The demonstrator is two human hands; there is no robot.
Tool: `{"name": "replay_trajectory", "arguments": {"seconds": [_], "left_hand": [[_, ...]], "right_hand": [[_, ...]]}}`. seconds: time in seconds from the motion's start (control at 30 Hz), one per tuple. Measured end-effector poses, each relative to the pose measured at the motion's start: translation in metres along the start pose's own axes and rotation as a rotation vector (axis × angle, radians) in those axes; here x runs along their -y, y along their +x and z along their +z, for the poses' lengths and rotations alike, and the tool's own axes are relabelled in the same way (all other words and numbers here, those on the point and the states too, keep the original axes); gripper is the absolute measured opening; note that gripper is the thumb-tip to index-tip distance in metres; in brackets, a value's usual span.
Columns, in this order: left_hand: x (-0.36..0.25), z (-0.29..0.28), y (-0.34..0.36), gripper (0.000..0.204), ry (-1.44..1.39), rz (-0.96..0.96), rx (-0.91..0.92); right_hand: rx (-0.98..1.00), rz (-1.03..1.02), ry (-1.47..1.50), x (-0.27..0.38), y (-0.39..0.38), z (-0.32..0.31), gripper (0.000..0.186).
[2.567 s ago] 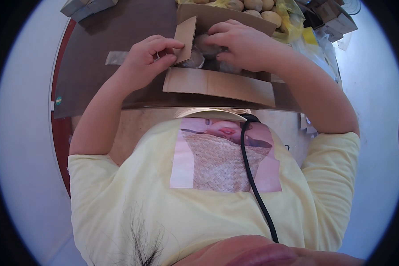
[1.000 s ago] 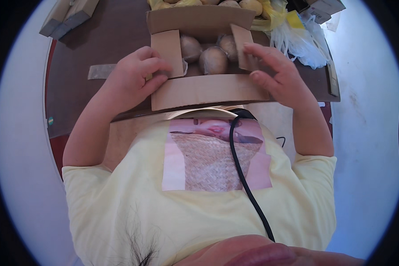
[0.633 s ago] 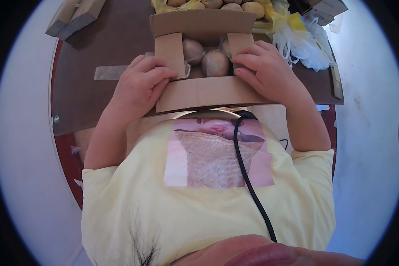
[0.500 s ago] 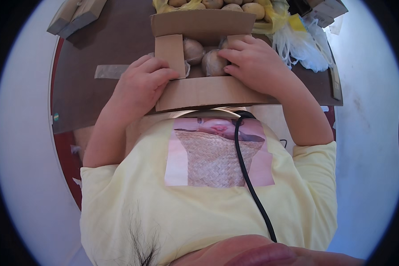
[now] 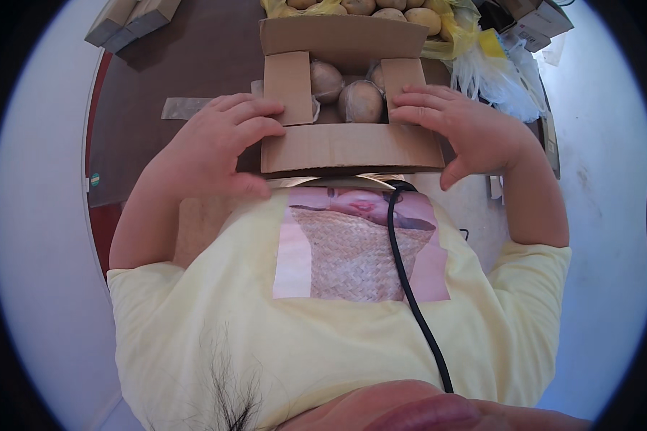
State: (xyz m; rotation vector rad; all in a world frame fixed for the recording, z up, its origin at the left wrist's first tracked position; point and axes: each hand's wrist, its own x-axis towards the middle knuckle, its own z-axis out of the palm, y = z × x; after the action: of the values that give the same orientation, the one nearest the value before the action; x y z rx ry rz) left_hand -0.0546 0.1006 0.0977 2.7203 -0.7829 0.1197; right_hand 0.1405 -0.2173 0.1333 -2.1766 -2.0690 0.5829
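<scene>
A cardboard box sits at the table's near edge with its top flaps apart. Inside are round potatoes in clear plastic wrap: one potato in front, another at the left, and a third partly hidden under the right flap. My left hand is open, its fingertips on the left flap and the thumb apart near the front left corner. My right hand is open too, fingers resting on the right flap and thumb spread beside the front right corner.
Behind the box lies a yellow plastic bag of loose potatoes. White plastic bags lie at the right, near small boxes. Closed cartons stand far left. A clear strip lies on the dark table.
My right hand has let go of the front potato and drawn back to the right flap. My left thumb has spread away from the box. The left flap now lies lower.
</scene>
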Motion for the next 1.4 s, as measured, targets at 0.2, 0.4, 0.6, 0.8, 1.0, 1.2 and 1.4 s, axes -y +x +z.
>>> {"name": "replay_trajectory", "arguments": {"seconds": [0.2,0.4,0.6,0.8,1.0,1.2,1.4], "left_hand": [[0.010,0.019,-0.004,0.038,-0.300,-0.111,-0.199],[0.007,0.049,0.010,0.022,-0.643,-0.515,-0.541],[0.007,0.055,0.017,0.023,-0.837,-0.633,-0.666],[0.004,0.065,0.026,0.020,-0.579,-0.603,-0.821],[0.002,0.055,0.026,0.022,0.122,-0.256,-0.700],[-0.015,0.044,0.027,0.024,0.141,-0.129,-0.522],[-0.015,0.044,0.028,0.026,0.129,-0.150,-0.533]], "right_hand": [[-0.317,-0.060,0.797,-0.047,-0.017,0.038,0.034],[-0.827,0.246,0.945,-0.041,0.005,0.078,0.019],[-1.137,0.300,1.059,-0.024,0.022,0.097,0.014],[-1.325,0.187,0.724,-0.026,0.035,0.105,0.016],[-1.092,0.342,0.369,-0.034,0.024,0.100,0.040],[-1.083,0.315,0.516,-0.042,0.031,0.075,0.072],[-0.945,0.147,0.958,-0.060,0.028,0.083,0.054]]}}
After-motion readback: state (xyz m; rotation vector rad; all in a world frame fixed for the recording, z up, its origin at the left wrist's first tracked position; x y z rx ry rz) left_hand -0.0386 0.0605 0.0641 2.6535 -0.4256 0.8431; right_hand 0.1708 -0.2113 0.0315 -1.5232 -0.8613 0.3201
